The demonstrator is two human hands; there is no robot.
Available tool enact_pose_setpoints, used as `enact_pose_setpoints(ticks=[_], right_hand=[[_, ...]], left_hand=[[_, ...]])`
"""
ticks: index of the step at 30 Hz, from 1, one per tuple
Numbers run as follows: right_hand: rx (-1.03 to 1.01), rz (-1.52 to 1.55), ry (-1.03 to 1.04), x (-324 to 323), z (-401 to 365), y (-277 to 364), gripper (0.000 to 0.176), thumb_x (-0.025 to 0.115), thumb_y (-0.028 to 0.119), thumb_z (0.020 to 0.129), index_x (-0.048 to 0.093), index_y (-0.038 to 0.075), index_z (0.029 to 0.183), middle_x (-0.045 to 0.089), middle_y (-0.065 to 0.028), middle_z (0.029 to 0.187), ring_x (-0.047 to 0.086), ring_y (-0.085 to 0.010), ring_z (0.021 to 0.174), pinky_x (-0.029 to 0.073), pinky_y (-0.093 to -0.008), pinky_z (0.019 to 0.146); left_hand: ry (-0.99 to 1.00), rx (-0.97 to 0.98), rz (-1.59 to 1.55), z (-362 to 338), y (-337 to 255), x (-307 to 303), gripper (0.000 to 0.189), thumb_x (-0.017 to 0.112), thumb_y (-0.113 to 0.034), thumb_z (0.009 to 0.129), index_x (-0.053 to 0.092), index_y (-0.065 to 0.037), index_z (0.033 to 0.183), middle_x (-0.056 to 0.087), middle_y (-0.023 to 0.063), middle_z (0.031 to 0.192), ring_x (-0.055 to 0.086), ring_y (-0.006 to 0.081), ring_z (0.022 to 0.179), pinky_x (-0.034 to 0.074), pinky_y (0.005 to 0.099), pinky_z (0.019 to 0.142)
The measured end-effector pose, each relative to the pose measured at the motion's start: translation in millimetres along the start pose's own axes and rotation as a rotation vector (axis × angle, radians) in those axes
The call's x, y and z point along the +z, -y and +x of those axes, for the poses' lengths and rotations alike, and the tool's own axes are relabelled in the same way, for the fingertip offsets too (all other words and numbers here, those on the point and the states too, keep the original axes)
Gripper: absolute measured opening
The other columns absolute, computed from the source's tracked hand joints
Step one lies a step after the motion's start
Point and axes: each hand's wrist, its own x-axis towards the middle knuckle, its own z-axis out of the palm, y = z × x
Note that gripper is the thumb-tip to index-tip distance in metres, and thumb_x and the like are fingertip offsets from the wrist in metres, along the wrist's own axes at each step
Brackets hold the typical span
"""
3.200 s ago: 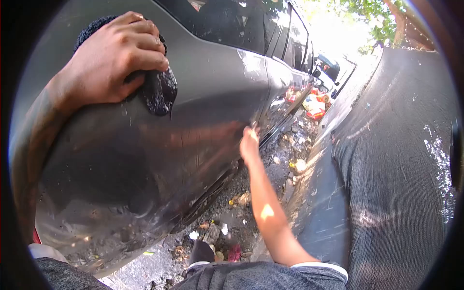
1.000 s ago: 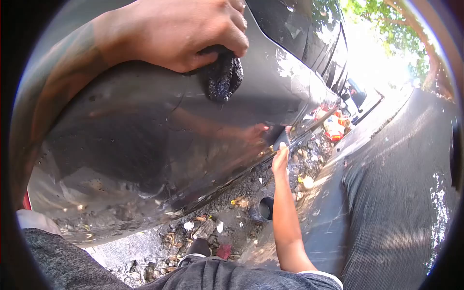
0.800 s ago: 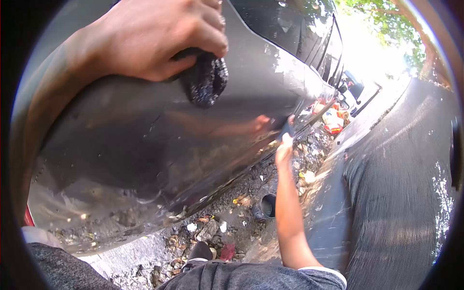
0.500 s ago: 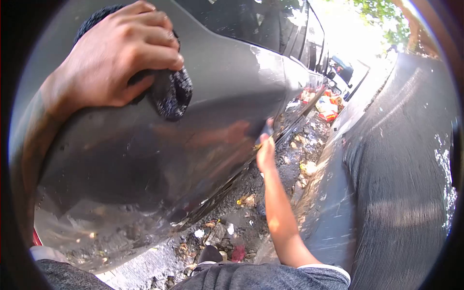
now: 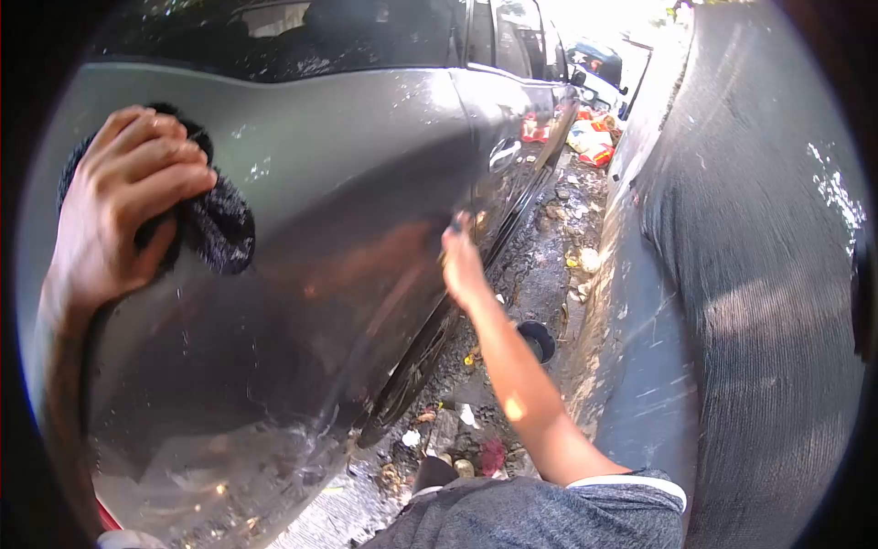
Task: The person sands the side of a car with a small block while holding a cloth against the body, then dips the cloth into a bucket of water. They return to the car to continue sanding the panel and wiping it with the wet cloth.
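Observation:
A dark grey car panel (image 5: 357, 174) fills the left and middle of the view, wet and glossy, with reflections of an arm on it. My left hand (image 5: 123, 201) is wrapped round a black fluffy cloth (image 5: 219, 224) and presses it against the panel at the upper left. Near the panel's lower edge, at the middle, my right hand (image 5: 464, 261) has its fingers closed at a small dark thing, too blurred to make out. The right arm reaches up from the bottom of the view.
A dark round container (image 5: 536, 340) stands on the wet, littered ground (image 5: 540, 274) beside the car. Red and white bags (image 5: 593, 142) lie farther along the gap. Dark ribbed sheeting (image 5: 750, 274) hangs on the right. Another vehicle (image 5: 594, 69) is at the far end.
The view has shifted, showing more car windows and the dark container. Both hands now appear farther left; the left is also lower. The left still holds the cloth.

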Motion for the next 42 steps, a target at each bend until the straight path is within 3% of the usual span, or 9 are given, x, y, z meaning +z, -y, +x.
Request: enact_pose_setpoints(ticks=[6,9,11,14,19,28,32,37,42], right_hand=[[-0.013,0.127,-0.18,1,28,-16,0.073,0.036,0.039,0.107,0.018,-0.011,0.156,0.007,-0.0322,0.165,0.005,-0.0369,0.156,0.009,-0.0397,0.126],[-0.132,0.109,-0.185,28,-14,-44,0.07,0.039,0.039,0.106,0.022,-0.007,0.157,0.048,-0.0265,0.149,0.046,-0.0296,0.138,0.031,-0.0375,0.116],[-0.269,-0.05,-0.171,46,-6,-71,0.068,0.028,0.032,0.108,0.004,-0.005,0.159,0.0,-0.0277,0.167,0.001,-0.0346,0.157,0.008,-0.0395,0.126],[0.062,0.281,-0.342,13,19,-49,0.054,0.04,0.043,0.104,0.06,-0.005,0.115,0.069,-0.0219,0.109,0.063,-0.0361,0.109,0.045,-0.0414,0.098],[-0.083,-0.004,-0.135,56,-65,-18,0.095,0.037,0.06,0.103,0.003,-0.012,0.157,0.0,-0.0335,0.164,0.001,-0.0406,0.155,0.009,-0.0435,0.127],[-0.019,0.059,-0.046,37,-33,-41,0.073,0.032,0.037,0.108,0.014,-0.018,0.152,0.004,-0.0322,0.165,0.006,-0.0373,0.156,0.009,-0.0389,0.128],[0.167,0.312,-0.321,22,37,-113,0.055,0.037,0.044,0.102,0.059,-0.006,0.109,0.068,-0.0238,0.085,0.065,-0.039,0.08,0.047,-0.0533,0.076],[-0.041,-0.032,-0.131,42,-54,-34,0.075,0.03,0.042,0.107,0.014,-0.014,0.154,0.016,-0.0341,0.162,0.014,-0.0409,0.154,0.019,-0.0476,0.125],[-0.002,-0.054,-0.329,40,2,-49,0.069,0.025,0.037,0.11,0.006,-0.01,0.157,-0.001,-0.0347,0.164,-0.001,-0.043,0.155,0.004,-0.0484,0.127]], left_hand=[[0.006,-0.004,0.036,-1,-3,3,0.043,0.067,-0.001,0.056,0.068,-0.003,0.098,0.069,0.0135,0.107,0.062,0.0353,0.115,0.042,0.0546,0.108],[0.0,0.003,0.052,3,-4,-3,0.041,0.067,0.001,0.058,0.068,-0.002,0.099,0.069,0.0135,0.107,0.062,0.0356,0.115,0.042,0.054,0.107],[0.017,0.01,0.032,4,-3,-3,0.041,0.067,0.002,0.059,0.068,-0.002,0.099,0.069,0.0135,0.108,0.062,0.0358,0.115,0.042,0.0537,0.107],[-0.059,0.012,0.066,4,-5,1,0.041,0.066,0.003,0.055,0.069,-0.003,0.096,0.07,0.0119,0.102,0.064,0.0349,0.109,0.046,0.0509,0.103],[0.022,0.006,0.057,5,-2,-3,0.037,0.064,-0.001,0.062,0.068,-0.002,0.099,0.07,0.0139,0.105,0.063,0.0355,0.113,0.044,0.0538,0.105],[-0.009,0.019,0.075,6,-6,-1,0.04,0.066,-0.001,0.058,0.069,-0.002,0.098,0.07,0.0133,0.105,0.064,0.0355,0.111,0.044,0.0537,0.104],[0.012,0.034,0.081,3,-5,0,0.04,0.065,-0.003,0.058,0.068,-0.002,0.098,0.07,0.013,0.105,0.064,0.0355,0.111,0.044,0.0534,0.104],[0.053,0.018,0.069,6,-4,-3,0.039,0.063,-0.006,0.062,0.068,-0.002,0.1,0.069,0.0139,0.108,0.062,0.037,0.114,0.043,0.0548,0.106],[0.04,0.045,0.122,5,-5,-3,0.037,0.063,-0.002,0.064,0.068,-0.002,0.101,0.07,0.0138,0.109,0.063,0.0368,0.114,0.044,0.0542,0.105]])
